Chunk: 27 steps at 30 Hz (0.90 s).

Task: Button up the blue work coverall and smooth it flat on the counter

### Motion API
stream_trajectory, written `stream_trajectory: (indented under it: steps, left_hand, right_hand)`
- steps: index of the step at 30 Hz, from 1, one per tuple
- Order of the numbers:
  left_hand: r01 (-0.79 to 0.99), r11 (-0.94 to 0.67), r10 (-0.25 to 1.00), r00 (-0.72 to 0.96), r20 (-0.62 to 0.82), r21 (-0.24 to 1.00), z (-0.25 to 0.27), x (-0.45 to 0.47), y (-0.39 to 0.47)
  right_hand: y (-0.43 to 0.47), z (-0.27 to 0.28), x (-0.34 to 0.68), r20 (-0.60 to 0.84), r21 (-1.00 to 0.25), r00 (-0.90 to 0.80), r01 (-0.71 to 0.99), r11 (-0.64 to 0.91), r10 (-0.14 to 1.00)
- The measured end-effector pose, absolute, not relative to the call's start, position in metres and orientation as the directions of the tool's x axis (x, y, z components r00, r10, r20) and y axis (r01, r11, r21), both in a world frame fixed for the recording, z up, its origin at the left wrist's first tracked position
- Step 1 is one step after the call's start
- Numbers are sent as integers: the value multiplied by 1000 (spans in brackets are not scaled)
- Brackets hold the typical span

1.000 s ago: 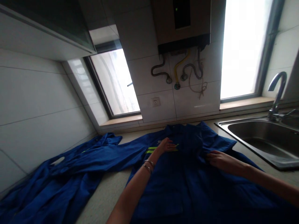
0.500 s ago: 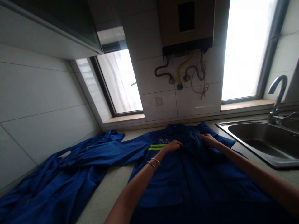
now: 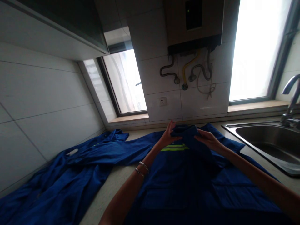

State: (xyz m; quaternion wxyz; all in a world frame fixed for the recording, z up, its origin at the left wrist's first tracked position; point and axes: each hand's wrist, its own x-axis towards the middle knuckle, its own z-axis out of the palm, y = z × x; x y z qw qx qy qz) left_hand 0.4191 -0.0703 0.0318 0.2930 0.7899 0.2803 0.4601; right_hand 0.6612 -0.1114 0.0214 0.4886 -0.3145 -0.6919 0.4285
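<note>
A blue work jacket (image 3: 171, 175) lies spread on the counter with its collar toward the wall. A yellow-green stripe (image 3: 173, 148) crosses its chest. My left hand (image 3: 168, 136) is at the left side of the collar, thumb and fingers apart, with bracelets on the wrist. On the other side, my right hand (image 3: 208, 139) pinches the raised cloth of the jacket near the collar between thumb and fingers. The jacket's left-lying sleeve (image 3: 138, 147) stretches over a second blue garment (image 3: 58, 187), which is heaped along the left wall.
To the right, a steel sink (image 3: 262, 147) with a curved faucet (image 3: 292, 93) is set into the pale counter (image 3: 112, 184). A water heater (image 3: 194, 25) with pipes hangs on the tiled wall above a socket (image 3: 162, 101). An overhead cabinet (image 3: 58, 34) juts out at upper left.
My left hand has moved up to the collar and its fingers have spread. My right hand has shifted slightly left, lifting cloth by the collar. The view has turned a little left.
</note>
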Motion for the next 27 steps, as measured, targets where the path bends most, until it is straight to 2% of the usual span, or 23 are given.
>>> stream_trajectory:
  steps: [3,8,11,14,20,27]
  left_hand:
    - [128,-708,637,541,549,695,60,423,-111]
    - [226,-691,653,602,459,686,73,429,-159]
    - [203,-699,649,583,489,685,70,430,-165]
    - [161,-688,679,486,550,708,65,429,-163]
    - [211,-632,767,307,564,746,55,435,-164]
    - [290,-767,642,341,687,573,48,441,-158]
  right_hand:
    - [-142,30,663,432,-863,-373,94,497,821]
    - [-170,49,662,541,-732,-334,265,627,772]
    - [-179,58,660,584,-663,-315,346,664,748]
    - [-180,58,661,605,-617,-319,391,683,729]
    - [-173,47,669,585,-641,-311,388,662,749]
    - [-178,40,672,513,-747,-239,349,566,825]
